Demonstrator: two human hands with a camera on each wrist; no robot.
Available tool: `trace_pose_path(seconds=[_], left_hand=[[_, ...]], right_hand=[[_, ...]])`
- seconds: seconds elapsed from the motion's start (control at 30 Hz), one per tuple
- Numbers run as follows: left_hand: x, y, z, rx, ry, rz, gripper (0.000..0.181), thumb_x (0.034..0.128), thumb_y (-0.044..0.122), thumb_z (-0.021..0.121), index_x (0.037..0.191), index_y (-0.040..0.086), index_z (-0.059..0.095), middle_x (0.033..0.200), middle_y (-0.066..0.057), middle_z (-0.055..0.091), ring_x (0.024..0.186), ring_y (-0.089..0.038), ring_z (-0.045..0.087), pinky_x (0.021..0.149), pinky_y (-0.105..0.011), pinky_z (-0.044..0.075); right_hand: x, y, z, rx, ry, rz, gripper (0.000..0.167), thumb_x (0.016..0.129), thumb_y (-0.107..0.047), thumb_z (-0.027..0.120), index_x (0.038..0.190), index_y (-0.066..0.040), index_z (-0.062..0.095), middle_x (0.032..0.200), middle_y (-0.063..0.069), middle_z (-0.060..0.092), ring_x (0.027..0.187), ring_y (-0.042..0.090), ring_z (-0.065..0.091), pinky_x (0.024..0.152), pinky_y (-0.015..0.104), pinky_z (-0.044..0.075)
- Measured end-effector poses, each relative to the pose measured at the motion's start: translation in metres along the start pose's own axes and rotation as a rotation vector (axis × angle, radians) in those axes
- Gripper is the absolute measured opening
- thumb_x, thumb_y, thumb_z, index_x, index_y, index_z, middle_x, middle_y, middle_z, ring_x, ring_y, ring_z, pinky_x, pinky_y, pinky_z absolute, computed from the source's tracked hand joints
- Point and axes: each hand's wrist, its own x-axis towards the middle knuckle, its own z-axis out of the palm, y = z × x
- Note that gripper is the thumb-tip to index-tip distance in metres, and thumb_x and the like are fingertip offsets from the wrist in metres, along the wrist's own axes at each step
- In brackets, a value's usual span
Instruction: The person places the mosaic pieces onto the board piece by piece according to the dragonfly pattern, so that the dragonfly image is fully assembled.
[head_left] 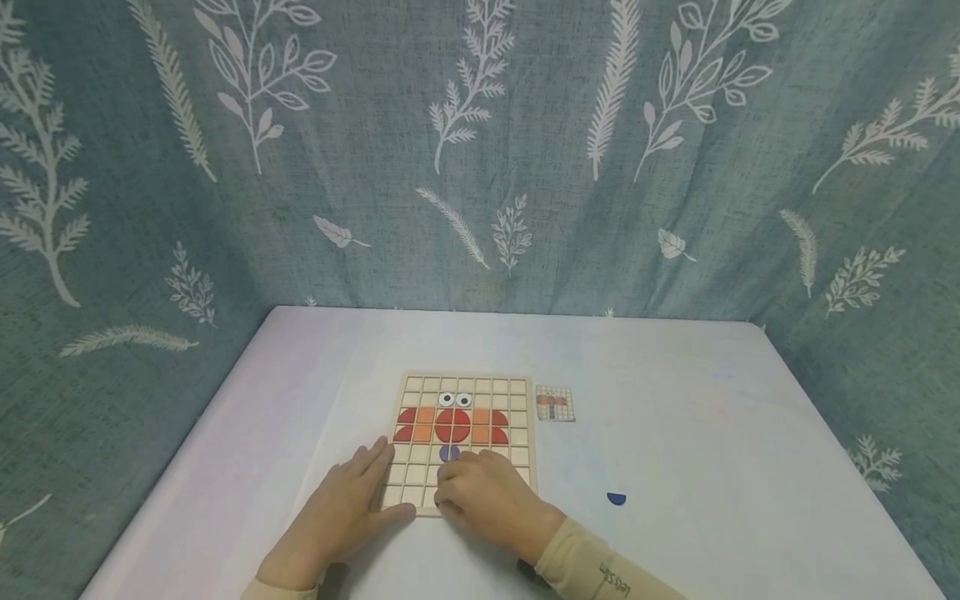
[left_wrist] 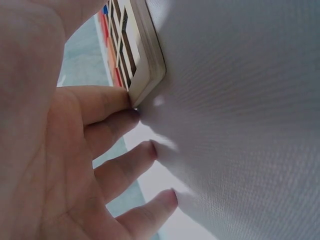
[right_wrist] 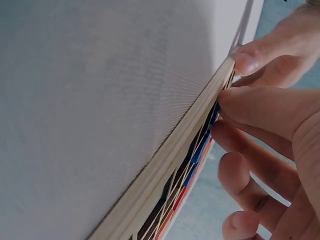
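Note:
A wooden grid board [head_left: 414, 510] lies on the table, with colored flat pieces in its cells. They form a red circle [head_left: 453, 425] with orange squares [head_left: 423, 423] and red curved pieces [head_left: 499, 427] to both sides. Below the circle are blue pieces [head_left: 449, 452], partly covered by my right hand [head_left: 491, 500]. Its thumb and index finger pinch a blue piece [right_wrist: 215, 113] low over the board; most of that piece is hidden. My left hand [head_left: 341, 504] rests at the board's front left corner, fingers extended along the left side and thumb by the front edge.
Two round eye pieces [head_left: 455, 400] sit above the red circle. A small pattern card [head_left: 555, 403] lies right of the board. A loose dark blue half-circle [head_left: 617, 498] is on the white table [head_left: 697, 417]. A patterned curtain [head_left: 480, 208] hangs behind and at the sides.

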Motion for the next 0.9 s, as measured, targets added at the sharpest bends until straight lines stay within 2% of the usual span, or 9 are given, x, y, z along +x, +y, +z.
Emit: trace_pose_path(seconds=[0.1,0.2,0.37,0.57,0.73,0.9], left_hand=[[0.0,0.0,0.0,-0.003,0.002,0.003,0.094,0.0866,0.063,0.069,0.149,-0.003,0.046,0.154,-0.021,0.044,0.137,-0.049,0.043,0.11,-0.065,0.037],[0.0,0.0,0.0,-0.002,0.008,0.009,0.092,0.0865,0.061,0.071,0.149,-0.003,0.047,0.154,-0.021,0.044,0.137,-0.049,0.044,0.11,-0.065,0.037],[0.0,0.001,-0.001,-0.004,0.004,0.003,0.092,0.0864,0.061,0.071,0.149,-0.002,0.046,0.155,-0.02,0.044,0.138,-0.048,0.043,0.11,-0.065,0.037],[0.0,0.001,-0.001,-0.007,-0.005,-0.009,0.093,0.0862,0.061,0.071,0.149,-0.003,0.046,0.155,-0.02,0.043,0.139,-0.048,0.042,0.111,-0.066,0.036],[0.001,0.001,-0.001,-0.003,-0.002,-0.01,0.092,0.0862,0.059,0.072,0.149,-0.003,0.046,0.156,-0.02,0.043,0.139,-0.048,0.042,0.111,-0.065,0.036],[0.0,0.001,-0.001,-0.006,-0.001,-0.004,0.093,0.0861,0.06,0.071,0.149,-0.003,0.046,0.155,-0.02,0.043,0.139,-0.048,0.042,0.111,-0.064,0.036]], right_hand=[[-0.004,0.0,-0.004,0.014,-0.002,0.026,0.008,0.085,-0.022,0.081,0.089,-0.029,0.081,0.098,-0.015,0.073,0.085,0.003,0.068,0.066,0.015,0.052],[-0.01,0.004,-0.011,0.021,0.019,0.079,0.011,0.085,-0.023,0.081,0.095,-0.028,0.081,0.104,-0.012,0.073,0.093,0.006,0.07,0.074,0.024,0.058],[-0.022,0.017,-0.026,0.034,0.081,0.182,0.013,0.084,-0.019,0.08,0.097,-0.023,0.079,0.104,-0.008,0.072,0.092,0.01,0.069,0.07,0.029,0.058],[-0.048,0.035,-0.04,0.041,0.092,0.298,0.02,0.081,-0.019,0.083,0.1,-0.023,0.077,0.109,-0.007,0.072,0.093,0.012,0.071,0.073,0.032,0.06],[-0.073,0.047,-0.049,0.011,0.089,0.38,0.028,0.078,-0.019,0.086,0.104,-0.024,0.076,0.108,-0.009,0.071,0.089,0.012,0.071,0.068,0.031,0.06],[-0.096,0.063,-0.054,-0.052,0.119,0.421,0.031,0.074,-0.019,0.09,0.102,-0.024,0.077,0.102,-0.008,0.071,0.081,0.009,0.069,0.062,0.027,0.057]])
